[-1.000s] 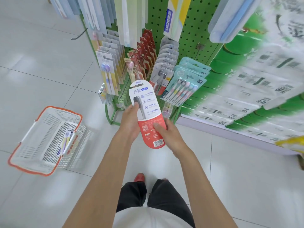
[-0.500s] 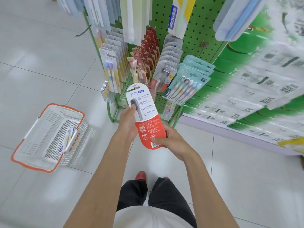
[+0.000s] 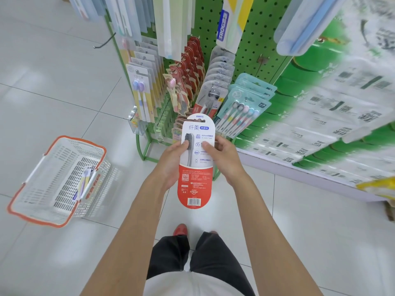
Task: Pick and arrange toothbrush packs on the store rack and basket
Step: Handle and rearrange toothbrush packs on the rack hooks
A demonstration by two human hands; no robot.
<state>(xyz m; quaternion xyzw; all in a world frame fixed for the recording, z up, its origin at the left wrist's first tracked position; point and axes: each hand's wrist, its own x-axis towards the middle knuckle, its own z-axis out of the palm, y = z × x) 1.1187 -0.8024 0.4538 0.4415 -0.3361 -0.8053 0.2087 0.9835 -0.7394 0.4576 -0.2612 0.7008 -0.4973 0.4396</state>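
A white and red toothbrush pack (image 3: pixel 195 165) stands upright in front of me, its printed back facing me. My left hand (image 3: pixel 172 162) grips its left edge with the thumb on the front. My right hand (image 3: pixel 222 160) grips its right edge, thumb across the card. Just beyond it is the green pegboard rack (image 3: pixel 250 54), hung with rows of toothbrush packs. A white basket with an orange rim (image 3: pixel 57 180) sits on the floor to my left, holding a toothbrush pack (image 3: pixel 85 184).
A low shelf of green and white packages (image 3: pixel 333 116) runs along the right. A bare metal hook (image 3: pixel 104 42) sticks out from the rack's left side. Pale tiled floor (image 3: pixel 53 82) spreads to the left and behind me. My legs and a red shoe (image 3: pixel 180 229) are below.
My right hand has slid up from the pack's red lower end to its white middle. The pack now stands straight rather than tilted.
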